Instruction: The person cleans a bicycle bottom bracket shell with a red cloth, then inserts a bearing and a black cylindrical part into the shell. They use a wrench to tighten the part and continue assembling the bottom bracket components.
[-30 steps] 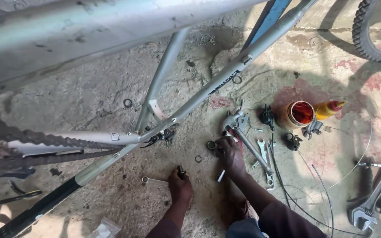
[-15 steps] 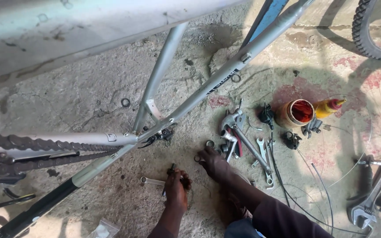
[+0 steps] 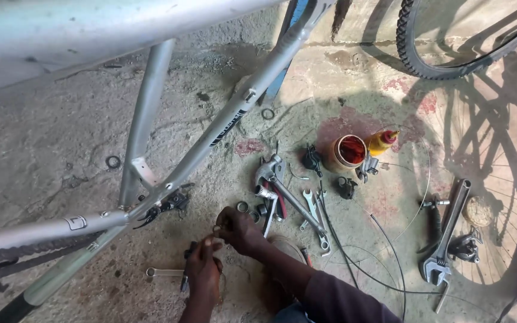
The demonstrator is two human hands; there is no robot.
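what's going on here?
A person crouches on a concrete floor under a silver bike frame. Both hands meet low in the picture: the left hand and right hand pinch a small part between them, too small to identify. A spanner lies by the left hand; more spanners, a tin and cables lie to the right.

one view only, from a camera worn on the person's head, looking steeply down at the concrete floor [image 3: 61,149] from above. the silver bicycle frame [image 3: 222,125] crosses close beneath the lens, its top tube blurred along the upper edge. below the frame, both hands sit low in the middle, at arm's length. right of the frame the view reaches the scattered tools and a tyre [image 3: 426,54] at the top right corner. no second view shares the scene.
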